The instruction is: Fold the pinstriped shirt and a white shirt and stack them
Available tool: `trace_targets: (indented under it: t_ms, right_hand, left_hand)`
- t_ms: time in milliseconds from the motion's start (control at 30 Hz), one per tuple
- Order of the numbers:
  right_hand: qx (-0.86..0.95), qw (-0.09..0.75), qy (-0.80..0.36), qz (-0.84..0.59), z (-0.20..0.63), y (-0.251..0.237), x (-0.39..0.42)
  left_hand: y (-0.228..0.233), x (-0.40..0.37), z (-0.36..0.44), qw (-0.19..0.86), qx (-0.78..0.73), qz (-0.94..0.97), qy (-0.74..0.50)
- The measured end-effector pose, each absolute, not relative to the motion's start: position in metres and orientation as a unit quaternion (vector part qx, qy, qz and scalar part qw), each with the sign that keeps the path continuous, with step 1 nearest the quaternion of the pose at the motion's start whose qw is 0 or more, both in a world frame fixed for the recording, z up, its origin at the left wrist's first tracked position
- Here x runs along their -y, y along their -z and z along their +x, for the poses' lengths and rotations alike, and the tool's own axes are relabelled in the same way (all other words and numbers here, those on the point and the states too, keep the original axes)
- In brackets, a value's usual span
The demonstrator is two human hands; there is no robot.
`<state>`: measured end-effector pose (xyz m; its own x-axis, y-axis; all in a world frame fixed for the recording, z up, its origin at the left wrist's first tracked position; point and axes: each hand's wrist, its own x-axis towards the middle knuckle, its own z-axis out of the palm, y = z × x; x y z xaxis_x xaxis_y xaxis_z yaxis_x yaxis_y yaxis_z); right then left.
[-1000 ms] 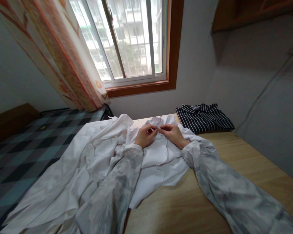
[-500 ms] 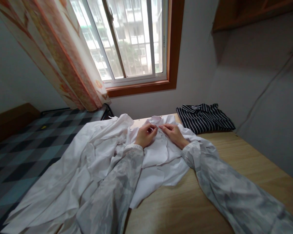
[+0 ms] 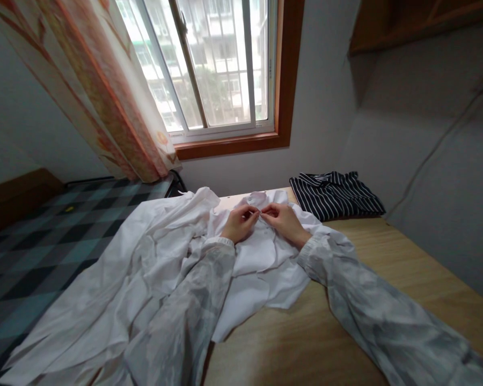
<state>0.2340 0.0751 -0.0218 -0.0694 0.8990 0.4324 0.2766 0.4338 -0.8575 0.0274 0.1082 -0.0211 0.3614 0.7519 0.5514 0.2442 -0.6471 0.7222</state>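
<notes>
A white shirt (image 3: 257, 252) lies spread on the wooden table, its collar toward the window. Near the collar, my left hand (image 3: 240, 222) pinches the front edge of the shirt between thumb and fingers. My right hand (image 3: 285, 221) pinches the same front from the other side, and the fingertips of both hands nearly meet. Any button between them is too small or hidden to make out. To the left, a heap of crumpled white clothing (image 3: 145, 252) lies partly under my left forearm.
A folded black-and-white striped shirt (image 3: 336, 195) rests at the table's far right corner. The wooden table (image 3: 410, 268) extends right and forward. On the left is a bed with a checked cover (image 3: 64, 252). A curtain (image 3: 132, 123) hangs beside the window (image 3: 221, 69).
Both hands stay at the shirt front. The right hand's fingers have shifted slightly, and the left fingers have closed a little. The shirt lies almost as before.
</notes>
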Motion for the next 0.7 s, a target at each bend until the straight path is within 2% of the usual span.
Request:
trace_targets:
  t_ms: [233,700]
  right_hand:
    - [0.657,0.546,-0.279,-0.438,0.231,0.032,-0.07]
    - [0.686,0.527,-0.21,-0.456,0.234,0.028,-0.066]
  left_hand:
    - [0.015,-0.105,0.03,0.308,-0.326,0.767,-0.459]
    - [0.011,-0.098,0.033,0.299,-0.35,0.763,-0.454]
